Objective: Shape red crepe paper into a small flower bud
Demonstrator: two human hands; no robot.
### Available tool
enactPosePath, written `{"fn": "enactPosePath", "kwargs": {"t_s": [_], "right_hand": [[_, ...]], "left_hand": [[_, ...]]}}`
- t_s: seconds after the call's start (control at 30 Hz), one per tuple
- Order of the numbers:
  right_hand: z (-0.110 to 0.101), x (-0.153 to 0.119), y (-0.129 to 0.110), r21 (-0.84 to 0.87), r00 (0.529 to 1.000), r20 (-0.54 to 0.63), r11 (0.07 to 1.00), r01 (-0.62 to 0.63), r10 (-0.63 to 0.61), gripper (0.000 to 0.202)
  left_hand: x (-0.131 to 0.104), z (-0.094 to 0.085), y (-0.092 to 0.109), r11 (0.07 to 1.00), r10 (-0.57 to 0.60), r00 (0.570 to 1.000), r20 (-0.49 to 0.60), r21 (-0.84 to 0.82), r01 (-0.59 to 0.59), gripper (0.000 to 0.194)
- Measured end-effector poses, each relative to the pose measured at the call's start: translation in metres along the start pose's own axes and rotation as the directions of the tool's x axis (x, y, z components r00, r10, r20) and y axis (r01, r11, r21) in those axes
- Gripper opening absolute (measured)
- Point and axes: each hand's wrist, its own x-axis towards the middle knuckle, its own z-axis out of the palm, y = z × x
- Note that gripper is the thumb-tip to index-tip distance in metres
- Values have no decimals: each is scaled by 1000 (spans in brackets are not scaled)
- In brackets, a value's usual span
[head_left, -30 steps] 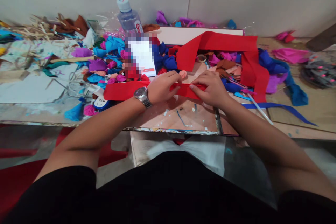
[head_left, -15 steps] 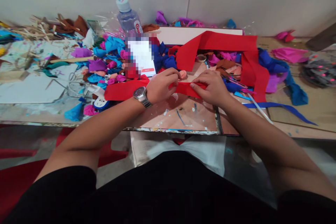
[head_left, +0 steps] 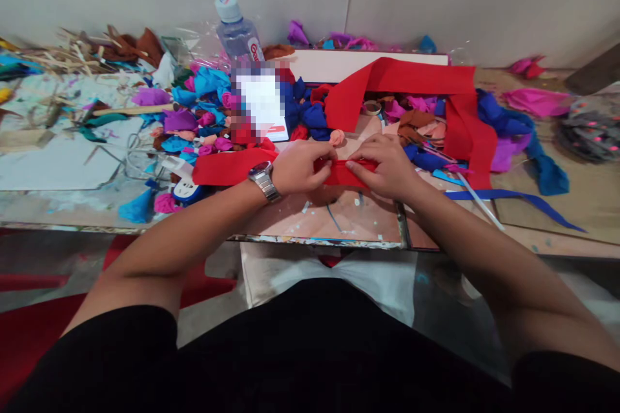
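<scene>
A red crepe paper strip (head_left: 345,175) stretches between my two hands low over the table, with a fold along its upper edge. My left hand (head_left: 301,168), below a wristwatch, pinches the strip between thumb and fingers. On the other side my right hand (head_left: 387,166) is closed on it too, its thumb along the near face. To the left of my left hand the strip's loose end (head_left: 225,168) lies flat. Just beyond my fingers sits a small peach paper rose (head_left: 337,137). More red crepe paper (head_left: 411,76) loops across the back and right.
Behind my left hand a phone (head_left: 264,106) leans among colourful paper flowers (head_left: 179,119). A plastic bottle (head_left: 239,32) stands behind it. Wooden sticks (head_left: 80,55) lie at the far left. A tape roll (head_left: 372,108), paper scraps and a blue strip (head_left: 520,195) are on the right.
My hands have moved slightly closer together and lower. The red strip's upper edge is now folded between my fingers.
</scene>
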Motion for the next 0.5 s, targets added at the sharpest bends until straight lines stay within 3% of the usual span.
{"fn": "enactPosePath", "kwargs": {"t_s": [0.23,0.5], "right_hand": [[2,0,-3,17,1000,16,1000,6,-6,29],[4,-1,-5,-3,999,23,1000,25,-25,27]], "left_hand": [[2,-2,3,992,35,995,97,-123,-23,36],[2,-4,6,978,21,993,115,-211,4,35]]}}
